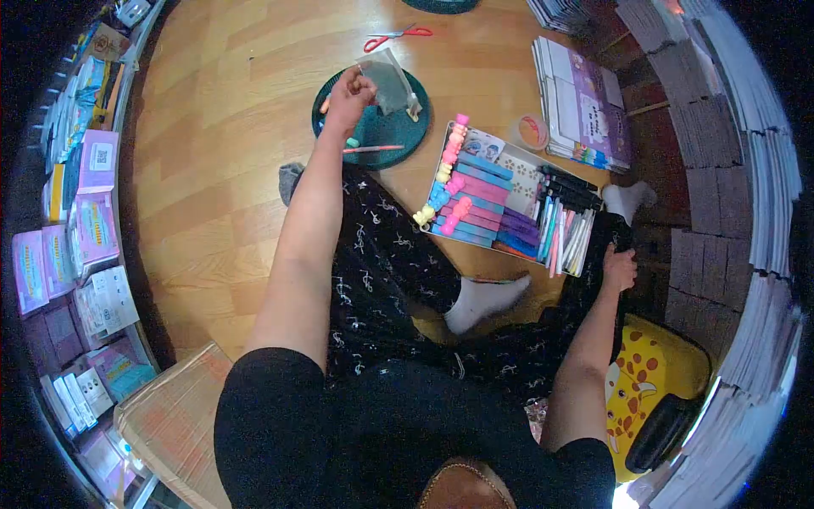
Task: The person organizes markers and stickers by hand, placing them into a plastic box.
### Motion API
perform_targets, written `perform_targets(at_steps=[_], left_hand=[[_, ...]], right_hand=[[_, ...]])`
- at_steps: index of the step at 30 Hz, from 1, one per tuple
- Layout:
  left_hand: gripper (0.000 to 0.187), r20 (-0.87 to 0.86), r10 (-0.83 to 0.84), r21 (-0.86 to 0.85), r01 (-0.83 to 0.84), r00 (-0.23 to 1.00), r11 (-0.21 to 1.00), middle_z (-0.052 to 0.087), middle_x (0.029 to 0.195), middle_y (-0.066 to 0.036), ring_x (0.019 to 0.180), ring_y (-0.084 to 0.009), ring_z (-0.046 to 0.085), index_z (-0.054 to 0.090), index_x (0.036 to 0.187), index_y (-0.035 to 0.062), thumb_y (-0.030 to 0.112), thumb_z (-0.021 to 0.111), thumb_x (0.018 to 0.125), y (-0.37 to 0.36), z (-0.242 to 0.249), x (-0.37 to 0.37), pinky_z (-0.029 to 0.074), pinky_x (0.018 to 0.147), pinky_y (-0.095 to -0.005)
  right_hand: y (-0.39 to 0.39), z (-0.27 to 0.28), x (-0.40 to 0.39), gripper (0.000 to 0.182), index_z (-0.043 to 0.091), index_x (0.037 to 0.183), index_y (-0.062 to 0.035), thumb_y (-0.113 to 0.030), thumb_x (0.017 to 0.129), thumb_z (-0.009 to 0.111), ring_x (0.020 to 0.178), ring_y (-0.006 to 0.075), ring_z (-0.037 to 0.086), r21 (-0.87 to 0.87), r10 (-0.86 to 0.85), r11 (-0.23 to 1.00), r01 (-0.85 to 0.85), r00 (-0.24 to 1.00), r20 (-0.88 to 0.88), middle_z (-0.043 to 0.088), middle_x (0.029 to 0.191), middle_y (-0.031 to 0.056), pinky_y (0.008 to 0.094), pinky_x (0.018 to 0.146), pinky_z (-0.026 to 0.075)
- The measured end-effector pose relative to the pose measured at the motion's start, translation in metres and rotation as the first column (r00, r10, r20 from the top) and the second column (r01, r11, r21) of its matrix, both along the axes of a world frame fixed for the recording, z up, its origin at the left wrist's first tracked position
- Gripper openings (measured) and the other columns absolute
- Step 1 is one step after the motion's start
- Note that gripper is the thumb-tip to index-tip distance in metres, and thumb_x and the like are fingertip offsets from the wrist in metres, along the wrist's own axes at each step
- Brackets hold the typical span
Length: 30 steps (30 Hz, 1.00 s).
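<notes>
My left hand [349, 100] is over the round green tray [381, 136], its fingers curled at the edge of a clear plastic bag [383, 81]. A pink pen [373, 149] and small items lie on that tray. My right hand [620, 270] rests by my knee, fingers curled; whether it holds anything is hidden. Between my legs and the wall of stacks sits a white box [436, 170] with pink and blue blocks [483, 191], colourful bear-shaped pieces [454, 153], black pens [568, 188] and light-coloured pens [566, 237].
Red scissors [398, 36] and a tape roll [530, 133] lie ahead. White and purple packs [585, 106] stand at the right, before tall paper stacks [712, 195]. Shelved goods [97, 229] line the left, with a cardboard box [178, 416] below. A yellow giraffe-print case [636, 382] is at lower right.
</notes>
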<state>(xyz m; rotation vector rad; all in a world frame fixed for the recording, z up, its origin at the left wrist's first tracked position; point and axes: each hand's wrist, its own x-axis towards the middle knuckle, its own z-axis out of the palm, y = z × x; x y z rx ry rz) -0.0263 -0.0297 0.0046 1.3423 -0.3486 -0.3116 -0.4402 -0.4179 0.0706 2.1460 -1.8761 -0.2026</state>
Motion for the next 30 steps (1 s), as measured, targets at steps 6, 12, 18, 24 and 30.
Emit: perform_targets(at_steps=[6,12,18,24,30], left_hand=[[0.03,-0.161,-0.088,-0.206,0.053,0.983,0.977,0.053,0.079,-0.001,0.069,-0.0114,0.053,0.05,0.109,0.003,-0.001,0.051,0.079,0.004,0.008,-0.001,0.046,0.065,-0.0255],[0.027,-0.208,0.039,-0.082,-0.057,0.977,0.995,0.055,0.085,-0.003,0.073,-0.013,0.054,0.051,0.108,0.0035,0.002,0.051,0.081,0.01,0.0,0.009,0.049,0.063,-0.026],[0.027,-0.38,0.105,-0.01,-0.117,0.919,0.993,0.055,0.091,-0.005,0.076,-0.0185,0.056,0.052,0.105,0.0042,0.003,0.055,0.078,0.005,-0.031,0.024,0.049,0.064,-0.0305],[0.039,0.534,-0.118,0.768,-0.421,0.837,0.483,0.053,0.104,-0.014,0.097,-0.0317,0.051,0.052,0.109,0.0116,0.014,0.062,0.071,0.004,-0.039,0.024,0.042,0.083,-0.0422],[0.048,0.41,-0.123,0.912,-0.407,0.904,0.052,0.039,0.121,-0.016,0.111,-0.033,0.039,0.048,0.115,0.0215,0.037,0.062,0.072,-0.002,-0.039,0.007,0.037,0.089,-0.0444]], right_hand=[[0.002,0.002,0.0,0.061,0.043,0.114,-0.0075,-0.053,0.074,0.052,0.101,0.0372,0.049,0.019,-0.016,1.0,0.016,1.0,-0.014,0.049,0.109,0.0218,0.0498,0.079,0.042],[0.007,0.004,0.003,0.061,0.043,0.114,-0.0071,-0.053,0.074,0.052,0.101,0.0365,0.049,0.005,0.0,1.0,0.0,1.0,-0.015,0.05,0.109,0.0216,0.0492,0.079,0.042],[0.006,0.003,0.003,0.061,0.044,0.113,-0.006,-0.053,0.074,0.051,0.102,0.037,0.049,0.005,-0.001,1.0,0.001,1.0,-0.02,0.05,0.109,0.0213,0.0489,0.081,0.041],[0.009,0.007,0.007,0.064,0.04,0.12,-0.0107,-0.054,0.075,0.05,0.107,0.0359,0.045,0.058,-0.074,0.995,0.076,0.997,-0.037,0.046,0.116,0.0192,0.0476,0.086,0.039],[0.002,-0.002,-0.001,0.062,0.043,0.115,-0.0087,-0.055,0.074,0.051,0.103,0.0365,0.048,0.0,-0.022,1.0,0.022,0.999,-0.033,0.049,0.111,0.0209,0.0484,0.082,0.041]])
